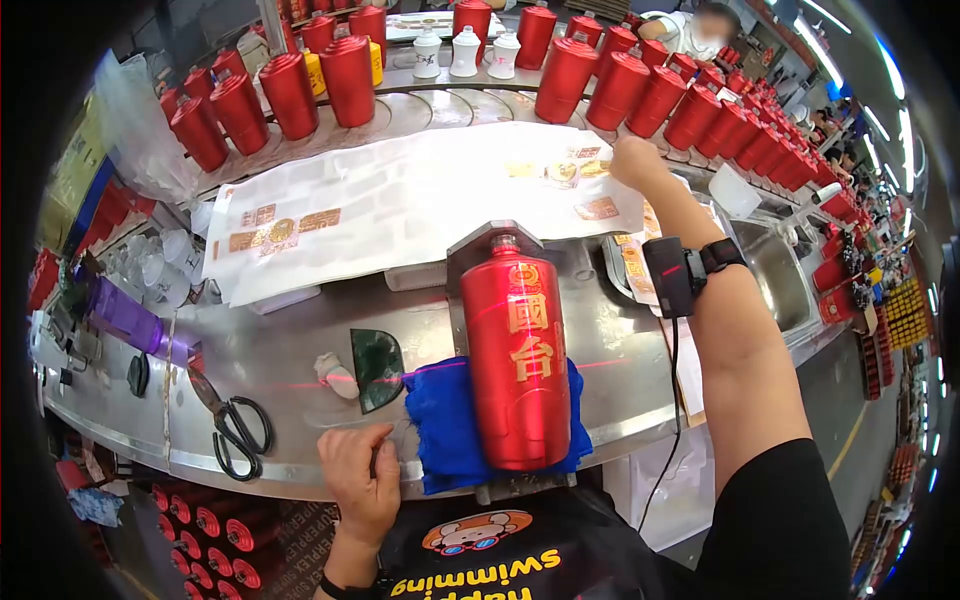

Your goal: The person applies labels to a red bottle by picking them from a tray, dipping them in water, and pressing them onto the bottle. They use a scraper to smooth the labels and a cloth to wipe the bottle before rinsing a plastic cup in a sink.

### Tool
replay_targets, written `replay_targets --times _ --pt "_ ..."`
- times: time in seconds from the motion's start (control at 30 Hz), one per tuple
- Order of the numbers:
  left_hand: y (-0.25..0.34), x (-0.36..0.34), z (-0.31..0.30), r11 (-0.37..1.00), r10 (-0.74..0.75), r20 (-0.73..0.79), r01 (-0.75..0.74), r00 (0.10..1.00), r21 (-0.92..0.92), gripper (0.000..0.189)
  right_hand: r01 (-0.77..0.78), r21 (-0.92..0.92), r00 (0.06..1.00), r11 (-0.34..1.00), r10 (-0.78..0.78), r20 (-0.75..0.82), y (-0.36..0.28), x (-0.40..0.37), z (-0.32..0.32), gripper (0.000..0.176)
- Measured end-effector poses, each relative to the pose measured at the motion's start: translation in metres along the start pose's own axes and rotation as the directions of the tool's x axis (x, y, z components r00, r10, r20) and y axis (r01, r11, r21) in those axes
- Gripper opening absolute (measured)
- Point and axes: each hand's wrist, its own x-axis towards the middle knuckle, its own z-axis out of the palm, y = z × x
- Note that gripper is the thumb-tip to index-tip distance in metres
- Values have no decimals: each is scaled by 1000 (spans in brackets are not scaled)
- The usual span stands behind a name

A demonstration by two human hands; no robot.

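Note:
A red bottle [517,400] with gold characters lies on a blue cloth [437,425], its neck on a metal rest. Beyond it, a long white sheet [400,210] bears gold and red decal pieces at both ends. My right hand [637,163] is at the sheet's far right corner, beside a decal; its fingertips and anything in them are hard to make out. My left hand [362,478] hovers at the near table edge, left of the cloth, fingers loosely curled and thumb apart, holding nothing. A dark green plate [377,370] and a crumpled white wad [336,376] lie beyond it.
Black-handled scissors [238,430] and a purple bottle [125,315] are at the left. Many red bottles [560,82] stand along a curved conveyor [450,108], with several white ones [465,52]. A metal sink [775,270] is at the right. Another person [690,38] is at the back.

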Motion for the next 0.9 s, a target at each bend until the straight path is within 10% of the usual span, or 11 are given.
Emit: replay_targets --times 0.17,0.47,0.57,0.9 --pt "0 1 1 1000 19 6 -19 1000 -6 14 -188 314 955 931 99 280 10 0 -11 35" --pt "-2 -1 -1 1000 20 19 -20 1000 -1 13 -6 21 974 1000 1 228 15 7 3 32" --pt "-1 0 -1 1000 23 21 -23 1000 -5 13 35 -166 997 985 -46 -61 -1 -24 -16 24" --pt "0 -1 0 1000 25 13 -25 1000 -3 14 168 -427 977 888 -207 -46 -65 -21 -101 20"
